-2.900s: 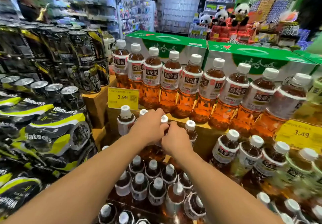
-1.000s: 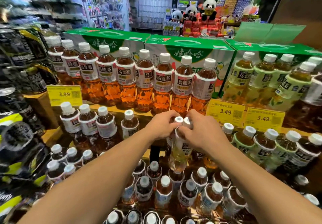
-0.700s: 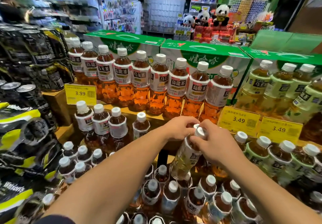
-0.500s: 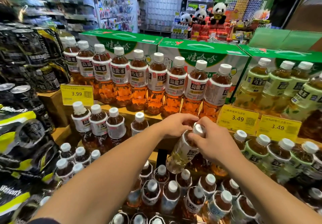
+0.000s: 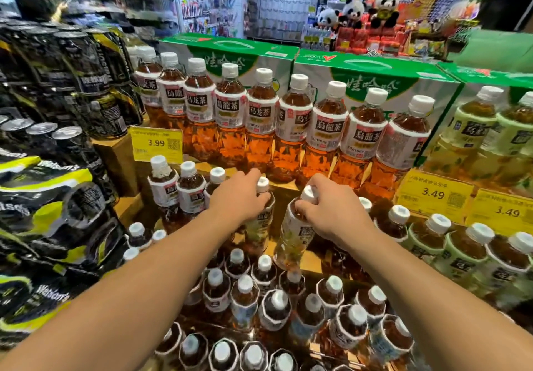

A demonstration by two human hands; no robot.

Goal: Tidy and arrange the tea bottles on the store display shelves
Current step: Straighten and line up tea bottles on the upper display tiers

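Note:
A row of amber oolong tea bottles (image 5: 261,122) with white caps fills the top shelf. On the middle shelf my left hand (image 5: 240,197) grips the neck of a dark tea bottle (image 5: 261,220) that stands upright. To its right my right hand (image 5: 331,212) holds a pale yellow-green tea bottle (image 5: 294,235) by its neck, tilted slightly. The two held bottles stand a little apart. Three dark tea bottles (image 5: 178,189) stand to the left on the same shelf. Several small dark tea bottles (image 5: 259,301) crowd the lowest tier.
Green-labelled tea bottles (image 5: 450,246) line the right of the middle shelf and the top right (image 5: 476,128). Yellow price tags read 3.99 (image 5: 157,144) and 3.49 (image 5: 432,193). Black cans (image 5: 92,76) and black-yellow packs (image 5: 52,197) stack on the left. Green cartons (image 5: 372,73) stand behind.
My hands have parted: the left one has left the pale bottle and taken hold of a dark bottle to the left. My right hand keeps the pale bottle, now held more upright.

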